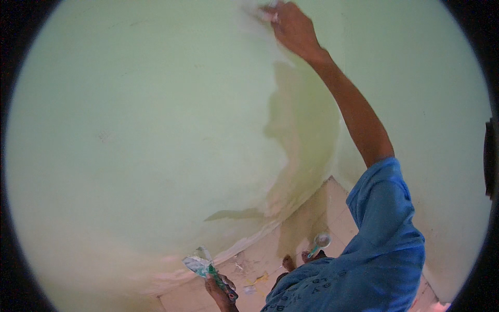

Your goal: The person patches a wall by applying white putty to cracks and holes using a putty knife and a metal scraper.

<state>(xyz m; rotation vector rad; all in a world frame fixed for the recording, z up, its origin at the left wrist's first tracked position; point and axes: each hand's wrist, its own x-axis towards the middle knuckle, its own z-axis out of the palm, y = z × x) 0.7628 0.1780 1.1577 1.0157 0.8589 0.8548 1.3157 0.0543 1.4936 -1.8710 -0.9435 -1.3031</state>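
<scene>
My left hand [221, 292], low and near the wall's foot, is closed round the green handle of a putty knife [198, 263]. Whitish paste is smeared on its broad blade, which points up and to the left. High on the pale green wall [156, 114], my raised right hand [293, 30] is closed on a pale thing [254, 13] blurred by motion. I cannot make out its kind. A whitish patch lies on the wall around that hand. My right arm reaches up from a blue short sleeve.
A second wall [416, 93] meets this one in a corner at the right. On the tiled floor [208, 291], a small round container [323, 239] with a green-handled tool stands by my feet [289, 263]. Bits of debris [254, 283] lie along the wall's base. A dark object [488, 158] shows at the far right.
</scene>
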